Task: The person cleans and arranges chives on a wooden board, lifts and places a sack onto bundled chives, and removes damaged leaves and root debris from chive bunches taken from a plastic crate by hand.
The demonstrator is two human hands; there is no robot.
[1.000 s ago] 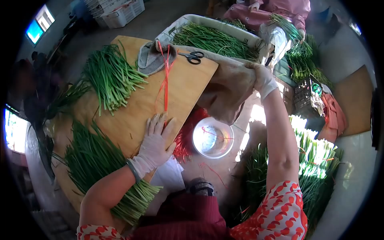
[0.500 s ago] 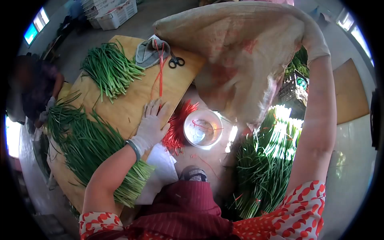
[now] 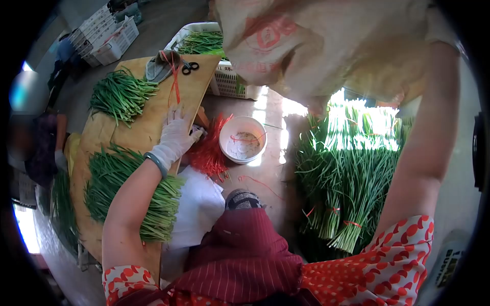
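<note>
Large brown red-printed sack [image 3: 326,46] aloft

My right hand [image 3: 443,25] clutches its edge, near red-banded green leafy bundles [image 3: 352,178]. My white-gloved left hand [image 3: 173,138] lies open on the flat tan wooden board [image 3: 145,122], black-handled scissors [image 3: 190,67] beyond its fingertips.

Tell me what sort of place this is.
Probably a vegetable packing workroom: cut leafy greens lie on a wooden board, bundles tied in red sit to the right, and white crates are stacked beyond.
</note>
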